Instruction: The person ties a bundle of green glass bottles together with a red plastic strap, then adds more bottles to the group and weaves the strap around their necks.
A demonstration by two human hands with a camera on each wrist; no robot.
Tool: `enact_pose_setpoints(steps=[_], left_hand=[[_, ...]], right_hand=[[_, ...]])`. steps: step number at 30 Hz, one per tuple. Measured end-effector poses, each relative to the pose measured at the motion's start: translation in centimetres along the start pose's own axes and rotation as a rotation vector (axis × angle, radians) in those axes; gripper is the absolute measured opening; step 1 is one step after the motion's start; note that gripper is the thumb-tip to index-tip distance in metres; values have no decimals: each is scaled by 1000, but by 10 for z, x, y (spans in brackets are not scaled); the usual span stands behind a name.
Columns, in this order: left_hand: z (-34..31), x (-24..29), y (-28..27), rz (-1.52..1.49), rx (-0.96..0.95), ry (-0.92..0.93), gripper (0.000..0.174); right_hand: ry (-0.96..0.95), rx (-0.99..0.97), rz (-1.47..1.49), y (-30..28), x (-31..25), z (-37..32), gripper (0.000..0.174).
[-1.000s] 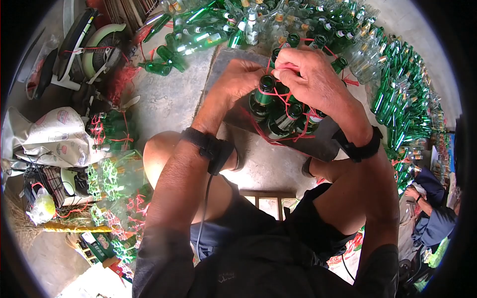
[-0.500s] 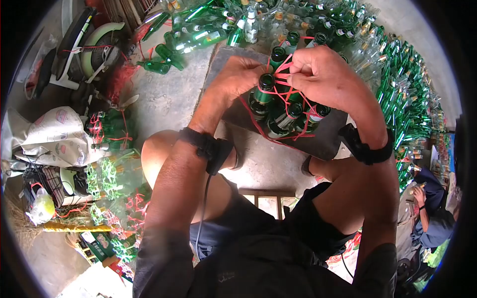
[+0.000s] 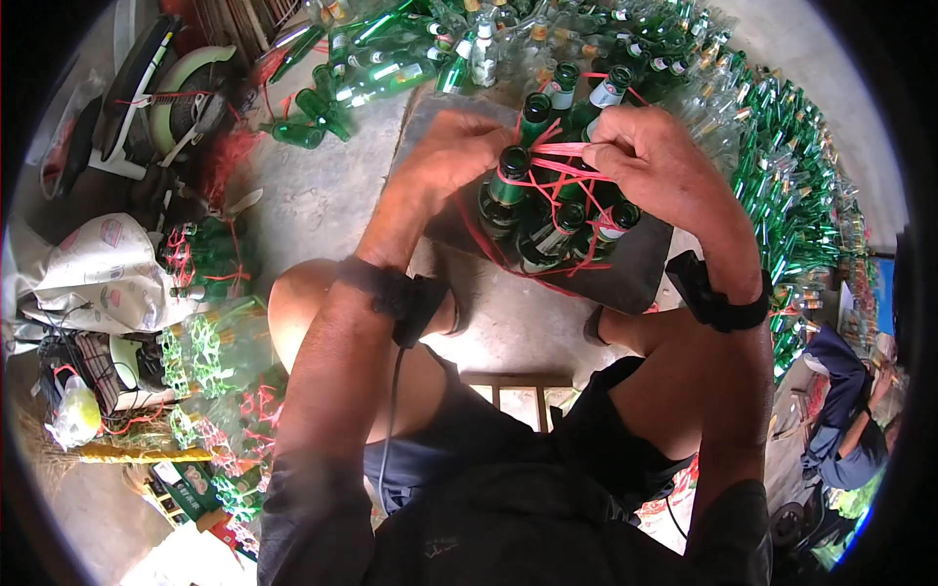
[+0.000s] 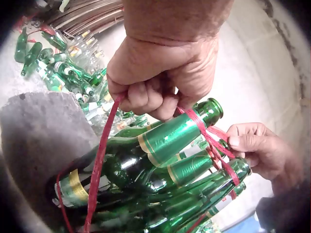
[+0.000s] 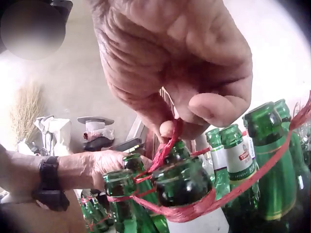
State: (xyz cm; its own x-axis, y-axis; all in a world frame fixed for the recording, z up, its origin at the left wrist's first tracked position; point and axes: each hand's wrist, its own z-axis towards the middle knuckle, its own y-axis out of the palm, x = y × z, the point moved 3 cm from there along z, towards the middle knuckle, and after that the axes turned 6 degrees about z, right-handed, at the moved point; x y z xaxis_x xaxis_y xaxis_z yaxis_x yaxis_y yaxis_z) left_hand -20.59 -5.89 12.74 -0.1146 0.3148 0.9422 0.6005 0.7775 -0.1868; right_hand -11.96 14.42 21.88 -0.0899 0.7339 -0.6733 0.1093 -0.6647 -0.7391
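A cluster of green glass bottles (image 3: pixel 543 239) stands upright on a dark board (image 3: pixel 625 278), red plastic twine (image 3: pixel 559 149) looped around the necks. My left hand (image 3: pixel 454 156) is at the near-left bottle neck, fingers curled round the twine; in the left wrist view a long strand (image 4: pixel 101 165) hangs from them beside the bottles. Across the cluster, my right hand (image 3: pixel 650 156) pinches several strands stretched between the two hands. The right wrist view shows twine (image 5: pixel 170 145) between its thumb and fingers, just above the bottle mouths.
A large heap of green and clear bottles (image 3: pixel 782 195) curves along the back and right. Loose green bottles (image 3: pixel 308 122) lie on the floor at left, near a fan-like machine (image 3: pixel 176 107) and a white sack (image 3: pixel 107 269). Another person (image 3: pixel 850 420) sits at far right.
My right hand has moved right, away from the left hand, drawing the red strands out into a straight band over the bottle necks. The left hand stays by the near-left neck.
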Motion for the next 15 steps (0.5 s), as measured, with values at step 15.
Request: enact_pose_setpoints(steps=[15], left_hand=[[-11, -1, -14, -78, -102, -35, 32]], right_hand=[[293, 27, 180, 9, 18, -5, 14]])
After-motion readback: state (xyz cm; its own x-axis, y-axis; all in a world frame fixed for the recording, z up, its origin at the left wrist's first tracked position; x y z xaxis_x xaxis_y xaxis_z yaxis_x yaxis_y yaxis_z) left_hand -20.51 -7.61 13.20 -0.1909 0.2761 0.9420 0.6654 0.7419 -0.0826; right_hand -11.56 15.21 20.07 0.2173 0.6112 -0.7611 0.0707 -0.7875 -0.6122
